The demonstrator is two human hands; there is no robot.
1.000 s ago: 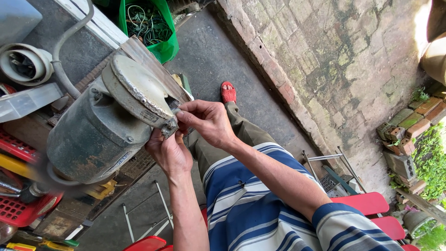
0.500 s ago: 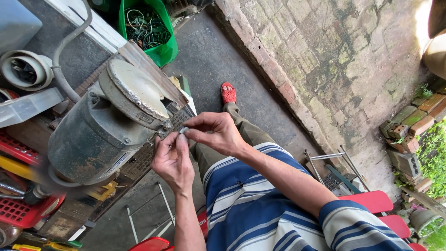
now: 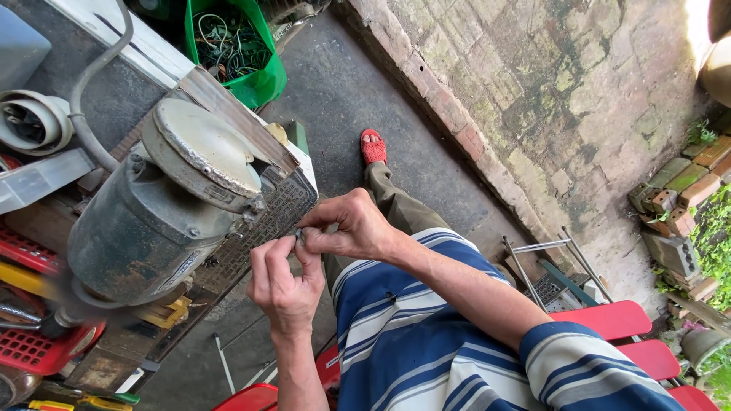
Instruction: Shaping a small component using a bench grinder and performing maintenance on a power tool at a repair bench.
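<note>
A grey, worn electric motor (image 3: 145, 228) with a round metal end cover (image 3: 199, 150) lies on a cluttered bench. In front of it, my left hand (image 3: 283, 283) and my right hand (image 3: 352, 227) meet, both pinching a small metal part (image 3: 299, 235) between their fingertips. The part is mostly hidden by my fingers. My hands are a short way off the motor's end cover, over a dark perforated grille (image 3: 263, 224).
A green crate (image 3: 268, 76) of tangled wires stands at the back. Red plastic trays (image 3: 30, 346) sit at the left, red chairs (image 3: 609, 320) by my legs. A brick wall (image 3: 548, 91) runs along the concrete floor. A grey hose (image 3: 84, 99) loops above the motor.
My hands have drawn back from the motor's end cover toward my body, and they now hold the small part together.
</note>
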